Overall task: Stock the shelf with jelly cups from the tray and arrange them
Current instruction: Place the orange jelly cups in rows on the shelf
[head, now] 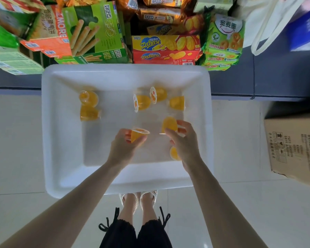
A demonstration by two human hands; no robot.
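white tray (125,70) on the floor, far rim against the snack boxes (166,49) on the shelf. left hand (122,149) grips one jelly cup (137,136) round the body, lid up. right hand (184,142) pinches a second cup (169,124), tipped on its side. loose cups (143,102) lie scattered in the tray, one under the right wrist. my read: light, thin clear plastic, smooth and slippery, film lid is the weak spot. hold the wall just below the rim, easy squeeze.

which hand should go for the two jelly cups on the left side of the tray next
Left, probably. The left hand is nearer those two cups; the right hand would have to cross over it. Each already grips a jelly cup.
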